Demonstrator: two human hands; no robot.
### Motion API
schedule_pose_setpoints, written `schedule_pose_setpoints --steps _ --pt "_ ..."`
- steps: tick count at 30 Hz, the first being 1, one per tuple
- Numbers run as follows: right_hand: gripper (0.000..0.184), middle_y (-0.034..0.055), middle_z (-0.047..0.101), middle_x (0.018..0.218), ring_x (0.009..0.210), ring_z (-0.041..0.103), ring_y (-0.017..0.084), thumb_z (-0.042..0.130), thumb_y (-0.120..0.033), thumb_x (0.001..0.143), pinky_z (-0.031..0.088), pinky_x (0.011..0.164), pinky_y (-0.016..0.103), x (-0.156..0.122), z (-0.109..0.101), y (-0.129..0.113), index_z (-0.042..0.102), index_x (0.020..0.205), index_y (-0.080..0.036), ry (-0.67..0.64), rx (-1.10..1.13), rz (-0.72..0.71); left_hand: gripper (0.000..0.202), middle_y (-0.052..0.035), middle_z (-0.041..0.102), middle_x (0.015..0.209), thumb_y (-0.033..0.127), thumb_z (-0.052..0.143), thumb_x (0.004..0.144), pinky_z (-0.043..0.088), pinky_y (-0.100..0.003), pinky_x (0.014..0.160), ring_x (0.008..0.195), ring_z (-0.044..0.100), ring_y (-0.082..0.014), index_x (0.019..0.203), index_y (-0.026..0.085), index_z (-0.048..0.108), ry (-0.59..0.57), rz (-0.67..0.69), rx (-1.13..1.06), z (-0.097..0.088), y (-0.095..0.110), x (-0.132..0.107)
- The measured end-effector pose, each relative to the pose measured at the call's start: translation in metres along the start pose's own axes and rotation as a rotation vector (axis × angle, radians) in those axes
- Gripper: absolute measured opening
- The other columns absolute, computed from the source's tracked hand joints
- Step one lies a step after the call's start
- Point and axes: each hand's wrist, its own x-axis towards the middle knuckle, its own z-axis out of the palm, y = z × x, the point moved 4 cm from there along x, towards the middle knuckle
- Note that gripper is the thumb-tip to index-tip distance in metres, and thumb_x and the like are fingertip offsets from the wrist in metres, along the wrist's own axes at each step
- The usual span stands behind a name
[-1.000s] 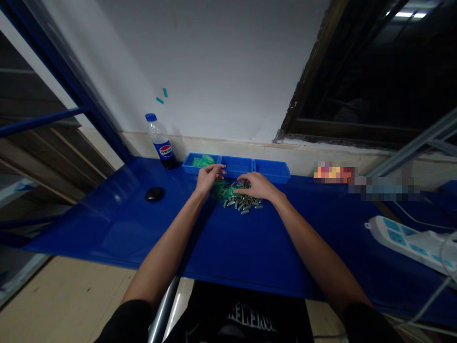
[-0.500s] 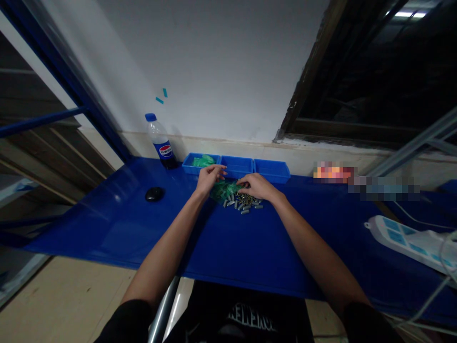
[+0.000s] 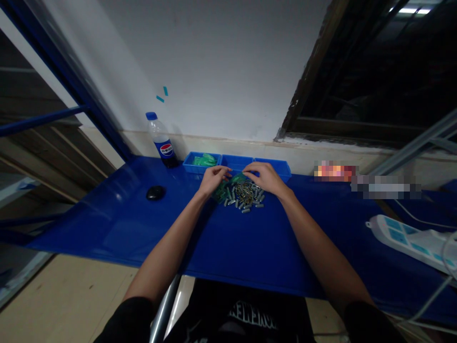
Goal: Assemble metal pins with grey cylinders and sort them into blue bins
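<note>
A thin green plastic bag [image 3: 237, 179] stretches between my two hands, just above a pile on the blue table. My left hand [image 3: 214, 180] is closed, with its fingertips at the bag's left side. On the other side, my right hand [image 3: 264, 177] pinches the bag between thumb and fingers. Below the hands lie many thin brass-coloured screws [image 3: 244, 192] in a heap. Small grey cylinders [image 3: 246, 210], resembling wall plugs, are scattered around the screws. More green plastic [image 3: 220, 194] lies at the heap's left edge, partly hidden by my left hand.
Three joined blue trays stand against the wall; the left tray [image 3: 187, 167] holds green bags [image 3: 204, 160]. A cola bottle [image 3: 164, 145] and a black mouse-like object [image 3: 155, 192] are to the left. A white power strip [image 3: 400, 236] with cables lies at the right.
My right hand has moved up and away from the screws. The green bag has risen between my hands, leaving more of the heap exposed. My left hand has shifted slightly right.
</note>
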Motion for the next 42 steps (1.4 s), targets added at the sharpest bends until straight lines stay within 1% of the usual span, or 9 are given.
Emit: schedule_pose_setpoints --steps 6,10,16,19,23,26,30,37,42 --pt "0.025 0.0046 0.079 0.086 0.082 0.075 0.023 0.072 -0.044 0.089 0.06 0.08 0.038 0.0 0.0 0.008 0.073 0.101 -0.023 0.13 0.373 0.206 0.051 -0.0044 0.07 0.073 0.067 0.07 0.085 0.045 -0.026 0.064 0.068 0.062 -0.0158 0.078 0.017 0.073 -0.148 0.156 0.056 0.009 0.019 -0.01" --pt "0.034 0.0033 0.078 0.081 0.073 0.073 0.021 0.078 -0.051 0.082 0.059 0.072 0.034 0.001 0.005 0.014 0.071 0.099 -0.022 0.168 0.48 0.267 0.049 -0.0039 0.067 0.069 0.062 0.068 0.089 0.045 -0.027 0.067 0.065 0.058 -0.0147 0.071 0.017 0.07 -0.281 0.233 0.108 0.015 0.028 -0.019" --pt "0.038 0.0024 0.077 0.081 0.073 0.074 0.021 0.081 -0.052 0.08 0.06 0.072 0.035 0.002 0.008 0.017 0.07 0.104 -0.024 0.167 0.514 0.286 0.042 -0.0012 0.061 0.06 0.053 0.074 0.083 0.04 -0.026 0.06 0.057 0.052 -0.0128 0.063 0.017 0.064 -0.353 0.161 0.166 0.021 0.023 -0.021" --pt "0.04 0.0023 0.077 0.08 0.075 0.076 0.022 0.079 -0.052 0.083 0.061 0.076 0.036 0.001 0.008 0.019 0.069 0.109 -0.024 0.192 0.529 0.297 0.042 -0.0026 0.065 0.062 0.054 0.074 0.082 0.043 -0.026 0.061 0.058 0.056 -0.0133 0.065 0.017 0.067 -0.271 0.134 0.096 0.015 0.016 -0.013" --pt "0.035 0.0055 0.079 0.086 0.077 0.078 0.022 0.074 -0.051 0.088 0.062 0.081 0.038 0.002 0.008 0.02 0.069 0.107 -0.023 0.166 0.521 0.298 0.048 -0.0038 0.066 0.063 0.057 0.078 0.078 0.044 -0.025 0.059 0.058 0.058 -0.0128 0.057 0.018 0.059 0.007 0.064 -0.082 -0.005 0.001 0.003" --pt "0.031 0.0072 0.08 0.088 0.077 0.078 0.022 0.073 -0.049 0.09 0.062 0.081 0.038 0.002 0.008 0.02 0.07 0.105 -0.022 0.148 0.515 0.295 0.044 -0.0068 0.074 0.079 0.057 0.08 0.078 0.045 -0.023 0.059 0.058 0.057 -0.0096 0.071 0.016 0.067 0.206 0.01 -0.236 -0.02 -0.01 0.009" --pt "0.03 0.0078 0.081 0.09 0.079 0.078 0.022 0.072 -0.049 0.091 0.062 0.083 0.039 0.002 0.009 0.02 0.071 0.105 -0.023 0.127 0.497 0.297 0.042 -0.0108 0.077 0.093 0.053 0.078 0.081 0.047 -0.022 0.062 0.063 0.062 -0.01 0.094 0.014 0.075 0.265 -0.068 -0.303 -0.027 -0.015 0.01" --pt "0.029 0.009 0.081 0.09 0.08 0.078 0.024 0.071 -0.048 0.091 0.061 0.083 0.041 0.0 0.009 0.019 0.071 0.104 -0.022 0.088 0.464 0.275 0.016 -0.0102 0.076 0.084 0.037 0.082 0.074 0.053 -0.032 0.078 0.088 0.071 -0.0294 0.081 0.022 0.08 0.212 0.203 0.557 -0.031 0.005 -0.004" --pt "0.03 0.0089 0.081 0.09 0.08 0.078 0.024 0.072 -0.049 0.091 0.061 0.083 0.041 0.001 0.009 0.021 0.072 0.104 -0.022 0.073 0.455 0.27 0.033 -0.012 0.077 0.088 0.035 0.088 0.064 0.056 -0.038 0.084 0.094 0.072 -0.0363 0.095 0.025 0.083 0.11 0.11 0.905 -0.032 0.005 -0.011"
